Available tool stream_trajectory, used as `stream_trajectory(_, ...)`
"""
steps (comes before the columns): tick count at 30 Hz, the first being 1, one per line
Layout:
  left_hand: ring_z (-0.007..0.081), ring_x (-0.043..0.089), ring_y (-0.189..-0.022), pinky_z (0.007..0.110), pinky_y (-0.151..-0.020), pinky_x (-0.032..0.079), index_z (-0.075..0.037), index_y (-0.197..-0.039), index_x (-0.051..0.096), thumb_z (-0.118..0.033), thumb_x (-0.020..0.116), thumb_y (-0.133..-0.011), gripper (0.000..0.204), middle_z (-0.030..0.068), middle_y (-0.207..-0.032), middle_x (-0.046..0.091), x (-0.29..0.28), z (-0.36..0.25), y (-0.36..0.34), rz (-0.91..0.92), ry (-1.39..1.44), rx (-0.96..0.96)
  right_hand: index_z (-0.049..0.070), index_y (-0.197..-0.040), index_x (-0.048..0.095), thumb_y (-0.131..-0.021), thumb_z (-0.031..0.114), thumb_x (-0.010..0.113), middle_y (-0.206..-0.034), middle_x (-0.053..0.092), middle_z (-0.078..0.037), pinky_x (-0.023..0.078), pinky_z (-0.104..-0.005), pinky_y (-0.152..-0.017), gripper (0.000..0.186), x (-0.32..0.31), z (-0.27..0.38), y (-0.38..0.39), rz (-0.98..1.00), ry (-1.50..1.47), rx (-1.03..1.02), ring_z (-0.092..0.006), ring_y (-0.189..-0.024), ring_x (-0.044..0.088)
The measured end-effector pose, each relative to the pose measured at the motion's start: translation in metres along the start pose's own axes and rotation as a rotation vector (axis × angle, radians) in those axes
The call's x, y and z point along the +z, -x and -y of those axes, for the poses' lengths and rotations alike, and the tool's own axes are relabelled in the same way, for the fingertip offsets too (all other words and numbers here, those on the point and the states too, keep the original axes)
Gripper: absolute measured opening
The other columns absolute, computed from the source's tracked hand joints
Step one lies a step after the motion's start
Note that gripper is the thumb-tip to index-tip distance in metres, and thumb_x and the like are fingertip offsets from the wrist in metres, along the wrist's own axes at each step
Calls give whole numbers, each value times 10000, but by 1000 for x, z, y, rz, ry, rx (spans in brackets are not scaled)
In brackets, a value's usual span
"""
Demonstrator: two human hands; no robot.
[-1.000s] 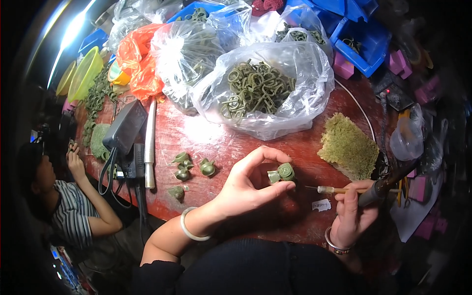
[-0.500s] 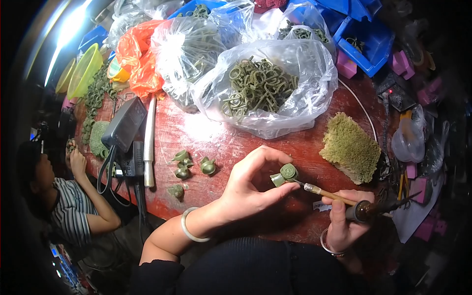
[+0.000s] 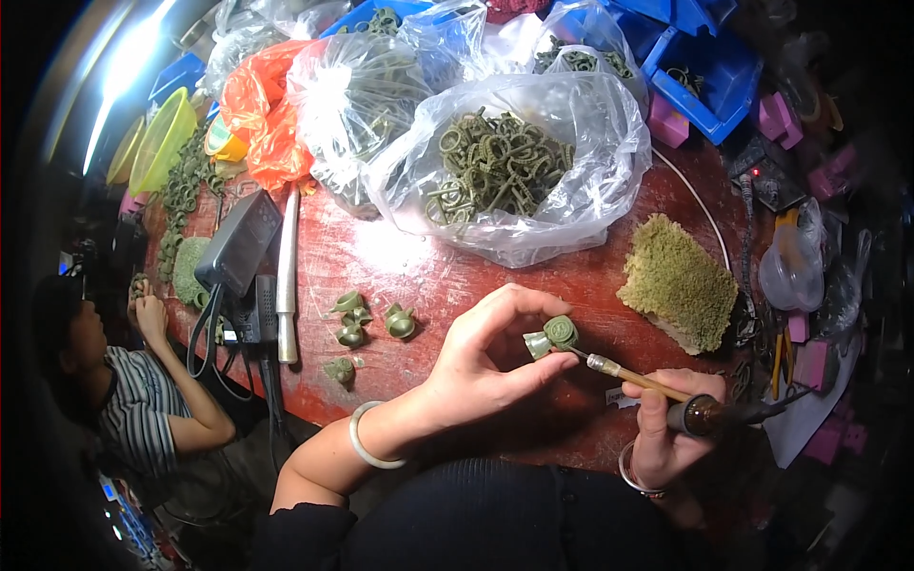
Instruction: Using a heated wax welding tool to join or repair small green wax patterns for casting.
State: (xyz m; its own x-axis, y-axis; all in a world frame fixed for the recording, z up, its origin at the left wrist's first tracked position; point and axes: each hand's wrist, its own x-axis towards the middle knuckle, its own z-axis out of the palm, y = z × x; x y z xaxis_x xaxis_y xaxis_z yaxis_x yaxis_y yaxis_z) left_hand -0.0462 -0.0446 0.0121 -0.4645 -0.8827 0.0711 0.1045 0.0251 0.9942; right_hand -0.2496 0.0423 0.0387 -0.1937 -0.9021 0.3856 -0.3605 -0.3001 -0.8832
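A green, wax-like ring piece (image 3: 562, 331) with a spiral on top is pinched between the thumb and fingers of my left hand (image 3: 466, 366). My right hand (image 3: 665, 438) is closed round a heated wax pen (image 3: 655, 382) with a metal collar and a brown handle. Its thin tip meets the piece's lower right side, near my left thumb; whether it touches is too small to tell. Left of my left hand lie several loose green pieces: a cupped one (image 3: 400, 322), a cluster (image 3: 350, 319) and a smaller one (image 3: 340, 371).
Beyond my hands an open clear bag (image 3: 609, 186) holds many green rings (image 3: 505, 157). A greenish rough pad (image 3: 678, 284) lies at right. A tapered metal rod (image 3: 287, 276) and a dark power box (image 3: 246, 243) stand left. Another person (image 3: 157, 400) sits at far left.
The green ring piece has turned slightly in my left fingers, its spiral face tilting a little. The pen stays beside it in nearly the same place.
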Motion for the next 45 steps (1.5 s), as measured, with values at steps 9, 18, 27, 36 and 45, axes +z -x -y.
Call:
stream_trajectory(9, 205, 624, -1122, 336, -953, 569, 46, -1266, 610, 55, 756, -857, 434, 127, -1200, 571, -1, -4, -4, 92, 38, 66, -60, -1127, 533, -1005, -11, 536, -917, 719, -135, 521, -259, -689, 132, 4, 3, -2, -97, -149, 216, -153, -731, 689)
stream_trajectory(18, 250, 658, -1078, 344, -907, 555, 26, -1214, 626, 4, 783, -841, 405, 143, -1173, 638, 0, -4, -3, 187, -50, 195, -2, -1084, 620, -873, -39, 757, -1014, 709, -90, 526, -253, -787, 254, 10, -1, -6, 109, -136, 246, -128, -895, 676)
stream_trajectory(27, 203, 642, -1132, 331, -923, 548, 7, -1277, 608, -18, 725, -917, 379, 124, -1254, 649, -3, -18, -2, 319, 210, -38, 8, -1131, 592, -869, -51, 763, -1017, 690, -79, 532, -263, -806, 319, 11, -2, -6, 135, -305, 318, -123, -939, 672)
stream_trajectory(36, 160, 691, -887, 260, -805, 521, 7, -1289, 609, -251, 472, -1104, 346, 56, -1057, 665, -10, -6, -1, 365, 647, -441, 24, -1153, 528, -861, -58, 766, -986, 662, -43, 509, -230, -804, 386, 5, -7, -1, 201, -312, 283, -80, -870, 622)
stream_trajectory(45, 132, 643, -1024, 302, -911, 534, -5, -1244, 634, -126, 580, -1051, 235, 60, -1117, 678, -13, -13, -4, 385, 554, -376, 22, -1173, 523, -870, -59, 752, -1004, 668, -50, 497, -233, -833, 388, 6, -5, -4, 203, -314, 293, -85, -902, 621)
